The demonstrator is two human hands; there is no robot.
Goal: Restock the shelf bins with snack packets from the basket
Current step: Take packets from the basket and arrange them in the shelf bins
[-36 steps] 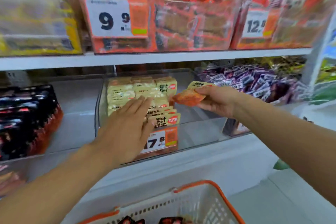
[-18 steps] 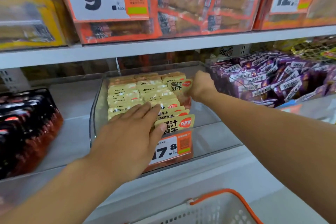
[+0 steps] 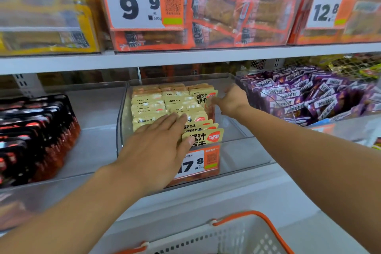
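At the bottom edge, the white basket (image 3: 231, 239) with an orange rim is seen below the shelf. Above it, the left hand (image 3: 156, 146) is laid flat, fingers straight, on the rows of yellow snack packets (image 3: 150, 105) standing in the clear middle bin (image 3: 121, 130), just behind the 17.8 price tag (image 3: 198, 163). Farther in, one yellow packet (image 3: 204, 97) at the right rear of the rows is pinched by the right hand (image 3: 232, 100). Purple packets (image 3: 309, 97) are held in the neighbouring bin to the right, black packets (image 3: 31, 130) to the left.
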